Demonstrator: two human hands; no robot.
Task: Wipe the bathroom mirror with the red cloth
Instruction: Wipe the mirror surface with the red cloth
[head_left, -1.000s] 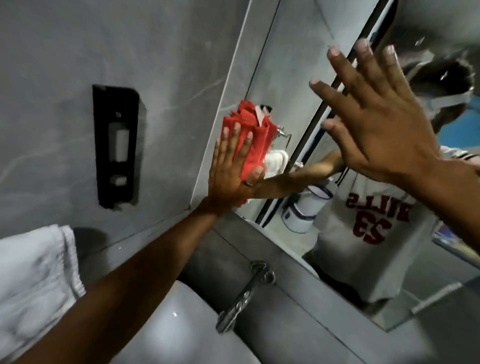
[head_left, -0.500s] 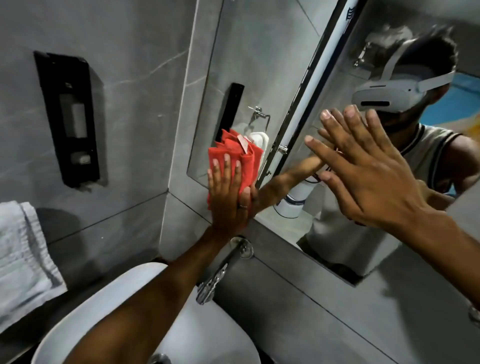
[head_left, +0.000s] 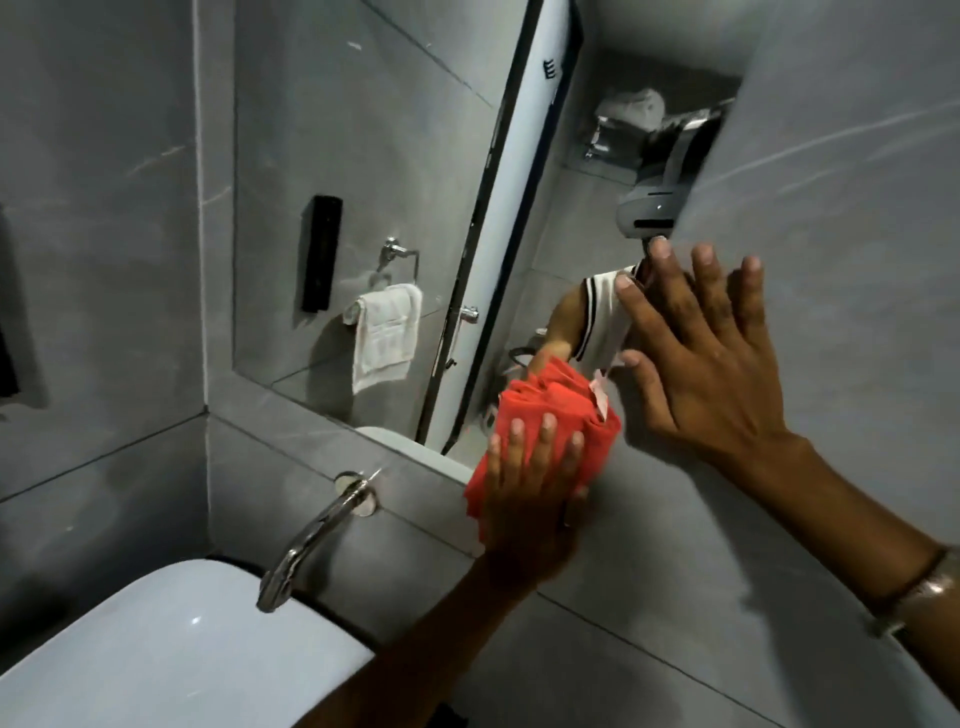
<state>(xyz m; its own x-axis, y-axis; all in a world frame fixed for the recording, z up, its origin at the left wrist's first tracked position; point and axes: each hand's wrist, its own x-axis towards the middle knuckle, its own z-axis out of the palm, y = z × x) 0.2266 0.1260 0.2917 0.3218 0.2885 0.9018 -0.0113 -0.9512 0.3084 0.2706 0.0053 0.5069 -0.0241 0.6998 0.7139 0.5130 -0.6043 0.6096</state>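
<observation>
The mirror (head_left: 353, 171) is set into the grey tiled wall ahead of me. A bunched red cloth (head_left: 550, 410) lies against its lower right corner, half over the bottom edge and the tile below. My left hand (head_left: 530, 493) presses flat on the cloth, fingers spread upward. My right hand (head_left: 711, 364) is spread flat with nothing in it, against the wall at the mirror's right edge, just right of the cloth. The glass reflects a white towel on a ring, a door edge and my arm.
A chrome tap (head_left: 311, 545) sticks out of the wall below the mirror, over a white basin (head_left: 156, 660) at the lower left. A grey side wall (head_left: 93, 260) closes in on the left. Grey tiles (head_left: 857, 208) fill the right.
My left hand has slid the red cloth rightward and down along the mirror, from the left part to the lower right corner. My view has swung right; my right hand stays spread flat.
</observation>
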